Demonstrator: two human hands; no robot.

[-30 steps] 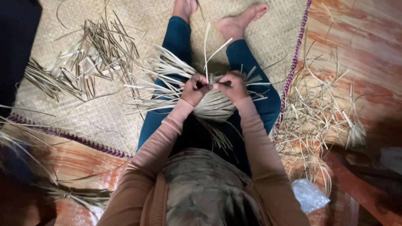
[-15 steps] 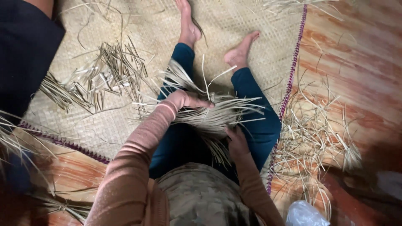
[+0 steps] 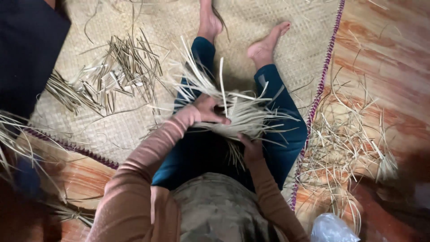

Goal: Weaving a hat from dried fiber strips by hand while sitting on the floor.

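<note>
i see bundle of pale straw strips (image 3: 242, 117) lying across lap, over blue trousers (image 3: 286, 134). left hand (image 3: 208, 110) on top of bundle, fingers curled around strips. right hand (image 3: 251, 148) under bundle, gripping lower ends. woven mat (image 3: 134, 121) beneath legs. heap of cut strips (image 3: 112, 74) near left knee, apart from bundle. loose straw (image 3: 345, 143) on wooden floor (image 3: 389, 67) at right.

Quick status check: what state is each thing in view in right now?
Left hand: resting on top of the bundle, fingers curled.
Right hand: gripping the bundle from beneath.
Straw bundle: held across the lap, ends splayed out.
Cut straw pile: loose, scattered on the mat.
Woven mat: lying flat.
Straw heap: tangled, on the floor beside the mat.
</note>
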